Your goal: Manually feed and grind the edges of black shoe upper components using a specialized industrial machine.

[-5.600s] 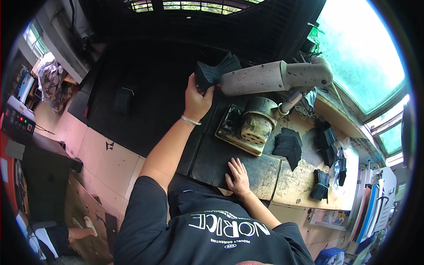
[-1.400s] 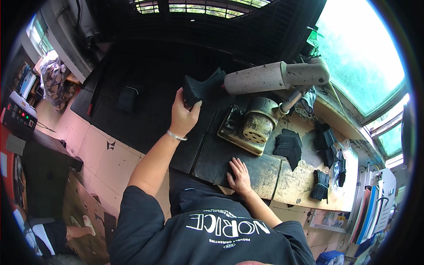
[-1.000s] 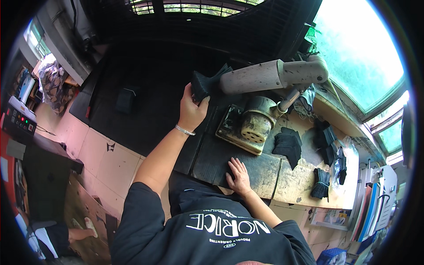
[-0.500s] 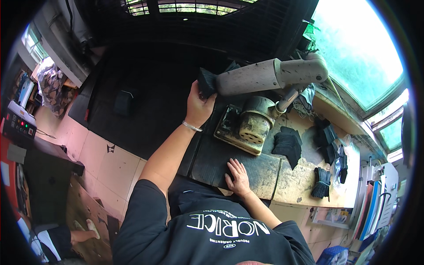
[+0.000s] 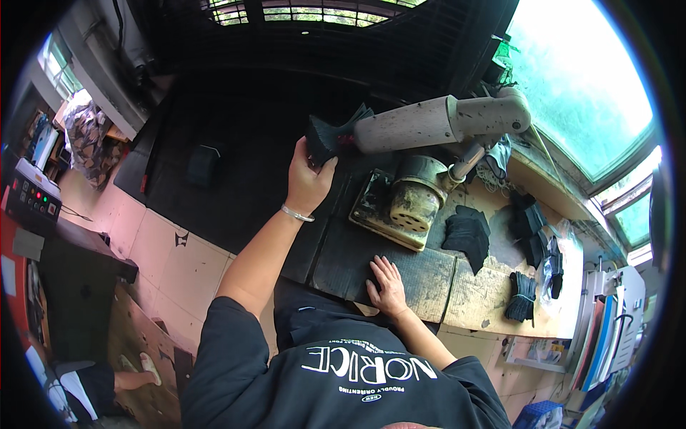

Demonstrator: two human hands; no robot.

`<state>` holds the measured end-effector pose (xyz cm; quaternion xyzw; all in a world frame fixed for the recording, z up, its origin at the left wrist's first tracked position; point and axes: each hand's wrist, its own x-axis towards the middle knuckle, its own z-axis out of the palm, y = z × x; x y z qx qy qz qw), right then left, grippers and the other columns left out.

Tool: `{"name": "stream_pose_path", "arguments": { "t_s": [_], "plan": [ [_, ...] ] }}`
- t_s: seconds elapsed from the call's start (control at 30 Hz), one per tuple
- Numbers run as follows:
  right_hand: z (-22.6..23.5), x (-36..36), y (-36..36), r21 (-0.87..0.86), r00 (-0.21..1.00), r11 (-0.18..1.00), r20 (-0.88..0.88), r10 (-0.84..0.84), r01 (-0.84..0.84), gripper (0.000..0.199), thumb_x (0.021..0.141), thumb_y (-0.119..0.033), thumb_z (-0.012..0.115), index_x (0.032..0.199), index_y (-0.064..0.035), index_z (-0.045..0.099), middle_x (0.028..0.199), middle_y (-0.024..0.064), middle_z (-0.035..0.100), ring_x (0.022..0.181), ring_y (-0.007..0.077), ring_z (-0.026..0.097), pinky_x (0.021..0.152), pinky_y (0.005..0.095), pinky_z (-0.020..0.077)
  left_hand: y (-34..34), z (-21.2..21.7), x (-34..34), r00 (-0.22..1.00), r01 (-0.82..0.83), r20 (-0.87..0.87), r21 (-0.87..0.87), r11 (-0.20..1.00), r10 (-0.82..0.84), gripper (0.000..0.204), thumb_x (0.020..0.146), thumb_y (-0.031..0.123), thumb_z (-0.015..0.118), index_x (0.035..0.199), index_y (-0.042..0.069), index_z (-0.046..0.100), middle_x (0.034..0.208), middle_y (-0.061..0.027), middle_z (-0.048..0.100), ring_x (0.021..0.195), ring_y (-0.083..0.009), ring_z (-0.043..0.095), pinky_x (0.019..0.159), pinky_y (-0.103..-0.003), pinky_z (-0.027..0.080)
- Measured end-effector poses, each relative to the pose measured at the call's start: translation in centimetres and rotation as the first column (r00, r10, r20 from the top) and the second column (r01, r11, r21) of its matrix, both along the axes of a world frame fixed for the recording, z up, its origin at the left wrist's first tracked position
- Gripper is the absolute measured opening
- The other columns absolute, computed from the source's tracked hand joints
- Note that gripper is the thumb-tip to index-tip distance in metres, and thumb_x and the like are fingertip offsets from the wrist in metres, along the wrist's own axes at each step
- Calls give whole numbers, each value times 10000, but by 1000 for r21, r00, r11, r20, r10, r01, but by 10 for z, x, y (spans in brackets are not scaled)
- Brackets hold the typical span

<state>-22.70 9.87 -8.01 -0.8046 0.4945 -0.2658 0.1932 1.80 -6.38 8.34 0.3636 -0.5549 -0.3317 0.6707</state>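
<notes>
Apparent cloth stack in left grip

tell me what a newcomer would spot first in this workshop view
Probably the big grey cylinder on a jointed arm, angled across the middle of the view above its stained drum-shaped base. Next comes the left hand, gripping a dark fanned stack at the cylinder's left end, while the right hand rests on the bench's near side. The glaring blue-green window at upper right also pulls the eye.
</notes>
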Motion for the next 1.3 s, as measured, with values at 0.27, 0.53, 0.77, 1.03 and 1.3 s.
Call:
{"name": "stream_pose_path", "arguments": {
  "t_s": [0.27,0.53,0.77,1.03,1.3],
  "plan": [
    [1,1,1,-5,1000,1000,-19,2,-2,517,820,-174,635,1301,-24,521,1404,178,471,1341,349,394,1124,473,279,16,-1,16,1000,2,-31,14,1000,-2,449,839,-57,615,1236,-57,406,1120,-121,577,1033,-152,586,892,-270,494],
    [3,2,2,-6,1000,1000,-26,3,-3,524,819,-172,634,1308,-28,515,1409,177,465,1340,351,394,1122,475,282,33,0,30,1000,9,-9,36,999,-8,443,840,-54,628,1228,-63,413,1110,-113,575,1014,-140,584,871,-263,495],
    [0,1,1,-12,1000,1000,-27,4,-4,529,815,-167,636,1311,-29,513,1406,177,468,1339,353,395,1121,475,285,34,0,30,1000,10,17,62,998,-11,467,835,-61,624,1244,-68,399,1115,-115,569,1013,-143,584,872,-263,502],
    [-1,0,1,-1,1000,1000,-24,1,-1,514,822,-177,633,1301,-25,525,1407,180,468,1344,349,391,1126,472,277,13,-2,13,999,24,26,60,998,-25,494,820,-65,619,1257,-61,388,1116,-126,572,1034,-169,597,887,-279,505],
    [0,1,1,7,1000,1000,-5,-1,1,503,825,-176,629,1294,-25,529,1403,176,473,1343,346,394,1127,471,276,-12,-6,-11,999,49,-7,31,998,-49,503,814,-77,614,1263,-32,391,1132,-117,564,1043,-170,593,887,-278,506]
  ]
}}
